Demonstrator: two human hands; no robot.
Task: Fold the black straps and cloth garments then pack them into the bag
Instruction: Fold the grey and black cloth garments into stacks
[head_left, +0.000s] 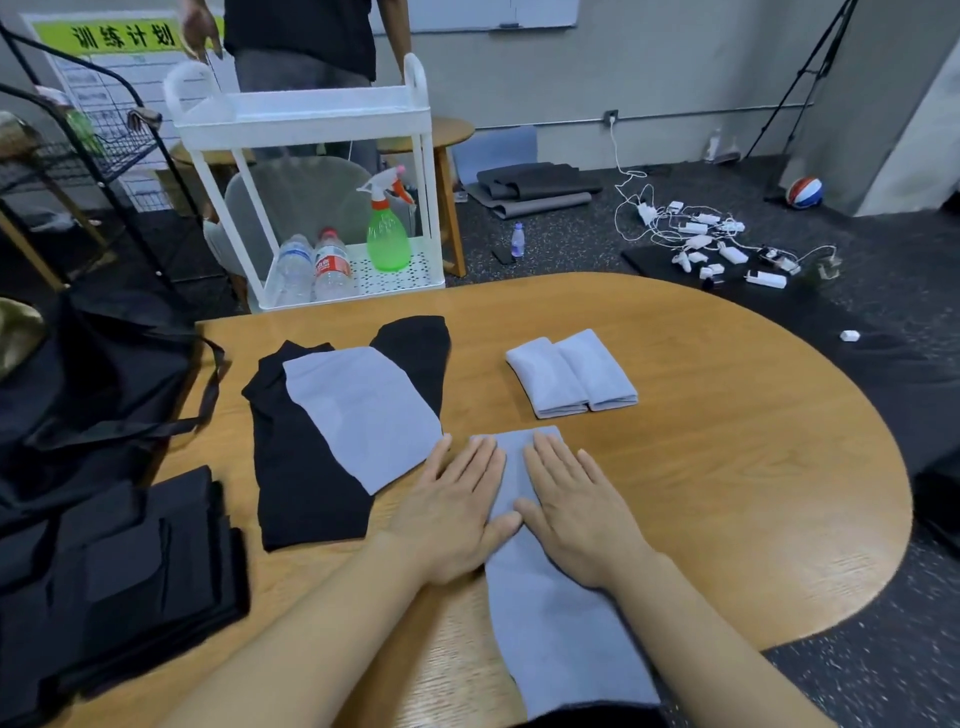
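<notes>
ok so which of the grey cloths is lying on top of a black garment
The unfolded grey cloth at centre left: it lies on the black garment. The long one under both hands and the two folded ones at the far right lie on the bare table.

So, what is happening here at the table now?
A person presses both flat hands, left hand and right hand, on a long grey cloth on the wooden table. Two folded grey cloths lie further back. A black garment waits unfolded, and the black bag sits at the left.

Black bag (78, 384) cut off at left edge.
</notes>
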